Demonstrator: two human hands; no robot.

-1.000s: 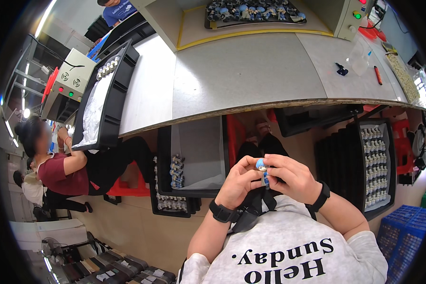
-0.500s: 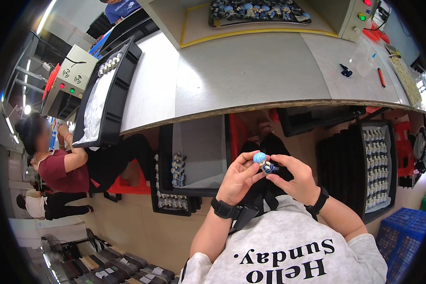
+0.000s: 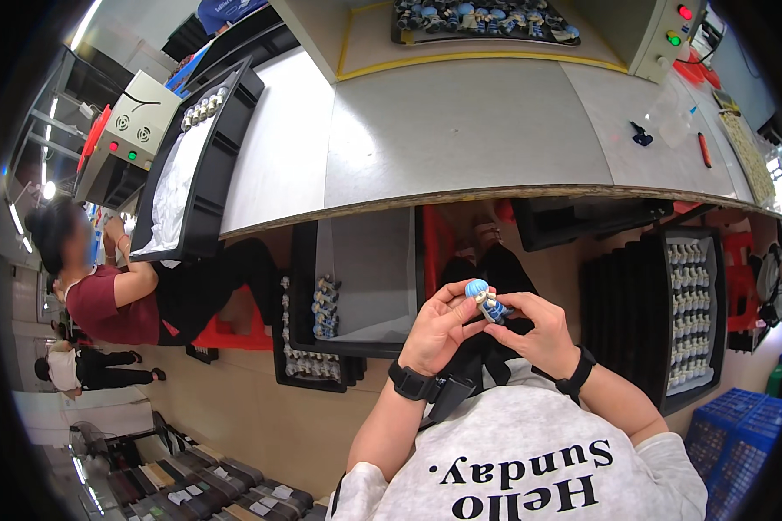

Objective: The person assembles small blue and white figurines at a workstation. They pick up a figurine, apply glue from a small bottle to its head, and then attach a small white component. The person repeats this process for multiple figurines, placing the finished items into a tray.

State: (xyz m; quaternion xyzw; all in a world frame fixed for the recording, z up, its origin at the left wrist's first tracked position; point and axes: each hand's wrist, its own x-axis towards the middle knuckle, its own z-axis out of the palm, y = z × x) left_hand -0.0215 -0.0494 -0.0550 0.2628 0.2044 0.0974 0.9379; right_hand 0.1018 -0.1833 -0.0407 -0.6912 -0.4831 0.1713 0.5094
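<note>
Between my two hands, above my lap, is a small toy figurine (image 3: 488,304) with light blue hair and a blue and white body. My left hand (image 3: 439,326) pinches it at the head and side with thumb and fingers. My right hand (image 3: 537,328) is closed on its lower body, thumb below and fingers on the far side. Parts of the figurine are hidden by my fingers. Left of my hands, a black tray (image 3: 365,351) with a grey liner holds a group of similar blue-haired figurines (image 3: 325,308).
A grey worktable (image 3: 460,130) spans ahead, with a box-like machine holding a tray of figurines (image 3: 487,21). A black tray (image 3: 202,239) sits on its left. Stacked trays (image 3: 621,304) of white parts stand right, near blue crates (image 3: 738,434). A seated person (image 3: 117,300) works at left.
My right fingers have shifted on the figurine, and more of its blue and white body shows. The whole view has tilted slightly.
</note>
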